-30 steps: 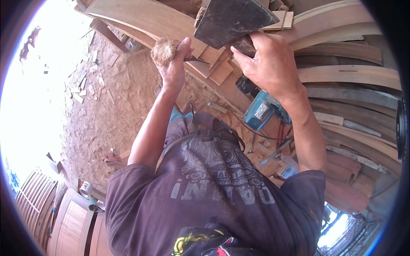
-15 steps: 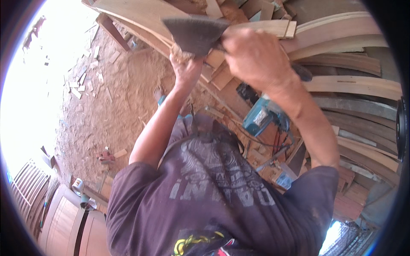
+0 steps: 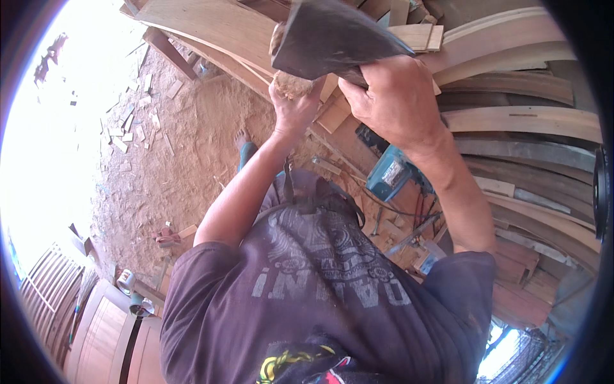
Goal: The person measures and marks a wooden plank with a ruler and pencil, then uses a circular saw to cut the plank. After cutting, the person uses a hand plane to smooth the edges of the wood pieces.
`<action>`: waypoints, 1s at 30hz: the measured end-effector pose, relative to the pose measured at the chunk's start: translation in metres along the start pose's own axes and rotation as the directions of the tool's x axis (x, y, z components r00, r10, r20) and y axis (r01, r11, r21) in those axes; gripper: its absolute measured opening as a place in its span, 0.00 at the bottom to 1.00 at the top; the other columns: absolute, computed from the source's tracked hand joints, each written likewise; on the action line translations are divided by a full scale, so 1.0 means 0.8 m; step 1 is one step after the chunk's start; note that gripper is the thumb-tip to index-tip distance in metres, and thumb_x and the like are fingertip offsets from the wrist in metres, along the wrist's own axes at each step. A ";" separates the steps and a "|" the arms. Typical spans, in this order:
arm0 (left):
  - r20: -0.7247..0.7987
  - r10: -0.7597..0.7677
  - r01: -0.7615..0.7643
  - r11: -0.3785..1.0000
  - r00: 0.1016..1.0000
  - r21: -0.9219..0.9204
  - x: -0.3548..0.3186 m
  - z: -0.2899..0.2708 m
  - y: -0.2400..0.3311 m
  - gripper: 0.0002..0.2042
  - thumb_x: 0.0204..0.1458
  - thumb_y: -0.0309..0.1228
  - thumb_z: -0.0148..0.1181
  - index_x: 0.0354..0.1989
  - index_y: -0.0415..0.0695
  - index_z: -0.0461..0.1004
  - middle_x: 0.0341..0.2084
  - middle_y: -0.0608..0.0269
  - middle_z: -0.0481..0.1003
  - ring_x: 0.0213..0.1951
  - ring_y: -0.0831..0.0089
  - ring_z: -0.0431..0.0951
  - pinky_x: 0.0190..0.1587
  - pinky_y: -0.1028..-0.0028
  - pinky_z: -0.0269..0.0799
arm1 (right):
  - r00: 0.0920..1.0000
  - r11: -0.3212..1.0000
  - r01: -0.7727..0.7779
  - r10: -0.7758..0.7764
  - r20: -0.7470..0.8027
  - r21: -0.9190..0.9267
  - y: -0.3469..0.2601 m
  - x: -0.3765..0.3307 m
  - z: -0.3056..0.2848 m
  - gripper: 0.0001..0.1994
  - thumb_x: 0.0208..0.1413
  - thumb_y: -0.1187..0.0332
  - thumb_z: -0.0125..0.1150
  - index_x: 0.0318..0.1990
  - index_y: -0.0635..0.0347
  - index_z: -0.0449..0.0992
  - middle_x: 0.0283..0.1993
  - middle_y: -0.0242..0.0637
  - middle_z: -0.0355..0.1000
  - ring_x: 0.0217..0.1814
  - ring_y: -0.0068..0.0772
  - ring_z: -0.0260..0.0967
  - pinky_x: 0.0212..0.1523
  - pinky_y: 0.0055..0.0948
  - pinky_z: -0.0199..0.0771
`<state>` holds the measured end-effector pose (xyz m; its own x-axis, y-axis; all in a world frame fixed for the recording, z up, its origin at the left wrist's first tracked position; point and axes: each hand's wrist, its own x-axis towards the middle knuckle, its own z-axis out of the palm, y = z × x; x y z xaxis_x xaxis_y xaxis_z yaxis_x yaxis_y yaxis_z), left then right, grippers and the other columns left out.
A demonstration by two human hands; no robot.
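Note:
My right hand (image 3: 403,96) is closed round the handle of a hatchet (image 3: 332,38), whose broad dark blade is raised over the far end of the workbench. My left hand (image 3: 295,109) grips a piece of wood (image 3: 293,86) with a rough, pale, chipped end facing me. The blade passes just above this piece and hides most of it; whether they touch I cannot tell. Behind the blade's left edge another bit of light wood (image 3: 276,40) shows. The handle is mostly hidden in my fist.
A wide plank (image 3: 211,25) lies along the bench at the far left. Curved timbers (image 3: 524,121) are stacked on the right. A teal power tool (image 3: 388,174) with a cord sits below my right wrist. Wood scraps (image 3: 118,142) litter the dirt floor, and a bare foot (image 3: 242,137) shows.
The hatchet has moved right and toward the far edge, its blade now turned at another angle. My left hand and the wood have shifted slightly right.

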<state>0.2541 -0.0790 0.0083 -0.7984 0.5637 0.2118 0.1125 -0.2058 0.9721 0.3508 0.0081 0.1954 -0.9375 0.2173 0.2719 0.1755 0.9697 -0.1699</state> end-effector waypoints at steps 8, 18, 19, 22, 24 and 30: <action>0.443 -0.322 0.234 0.942 0.837 0.242 -0.040 0.023 0.052 0.20 0.46 0.34 0.80 0.47 0.44 0.81 0.39 0.57 0.82 0.42 0.56 0.84 0.46 0.61 0.78 | 0.888 0.858 -0.456 0.420 0.187 0.236 0.027 -0.097 0.008 0.12 0.56 0.66 0.71 0.41 0.66 0.81 0.35 0.56 0.81 0.42 0.61 0.82 0.42 0.50 0.82; 0.970 -0.035 -0.360 0.925 0.242 0.123 -0.101 -0.033 0.042 0.26 0.45 0.32 0.73 0.56 0.42 0.75 0.43 0.49 0.81 0.44 0.46 0.83 0.47 0.51 0.80 | 0.315 0.070 -0.746 0.913 0.258 0.662 -0.055 -0.267 0.067 0.14 0.58 0.67 0.77 0.43 0.69 0.83 0.36 0.39 0.84 0.37 0.27 0.80 0.42 0.34 0.78; 0.962 -0.135 -0.389 0.894 0.237 0.221 -0.092 -0.045 0.044 0.27 0.44 0.32 0.73 0.56 0.41 0.75 0.44 0.48 0.81 0.44 0.45 0.84 0.47 0.51 0.82 | 0.282 0.039 -0.758 0.920 0.273 0.651 -0.064 -0.278 0.075 0.14 0.58 0.67 0.76 0.43 0.69 0.83 0.36 0.39 0.84 0.37 0.27 0.80 0.41 0.34 0.78; 0.860 -0.127 -0.428 0.825 0.495 0.369 -0.036 -0.095 0.026 0.15 0.52 0.28 0.73 0.48 0.45 0.82 0.45 0.53 0.85 0.40 0.54 0.87 0.44 0.59 0.86 | 0.210 -0.056 -0.734 0.929 0.304 0.677 -0.092 -0.307 0.105 0.14 0.57 0.65 0.76 0.43 0.68 0.83 0.35 0.41 0.83 0.36 0.29 0.79 0.40 0.35 0.78; 0.837 -0.133 -0.468 0.778 0.531 0.420 0.035 -0.131 -0.007 0.15 0.52 0.32 0.77 0.46 0.44 0.83 0.46 0.53 0.84 0.44 0.54 0.87 0.47 0.59 0.85 | 0.173 -0.061 -0.781 0.935 0.309 0.622 -0.110 -0.316 0.115 0.15 0.57 0.65 0.76 0.43 0.68 0.83 0.35 0.41 0.83 0.36 0.30 0.80 0.41 0.35 0.78; 0.884 -0.159 -0.776 0.427 0.441 0.464 0.265 -0.198 -0.072 0.47 0.43 0.37 0.85 0.73 0.47 0.65 0.72 0.51 0.64 0.42 0.57 0.87 0.48 0.58 0.85 | 0.109 -0.049 -0.789 0.970 0.218 0.612 -0.148 -0.296 0.167 0.14 0.57 0.63 0.77 0.41 0.66 0.82 0.32 0.39 0.82 0.33 0.28 0.80 0.35 0.34 0.78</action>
<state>-0.0154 -0.0747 -0.0189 0.1530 0.9878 0.0280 0.9422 -0.1544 0.2974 0.5118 -0.1732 0.0246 0.0028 0.9399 -0.3413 0.5470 -0.2872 -0.7863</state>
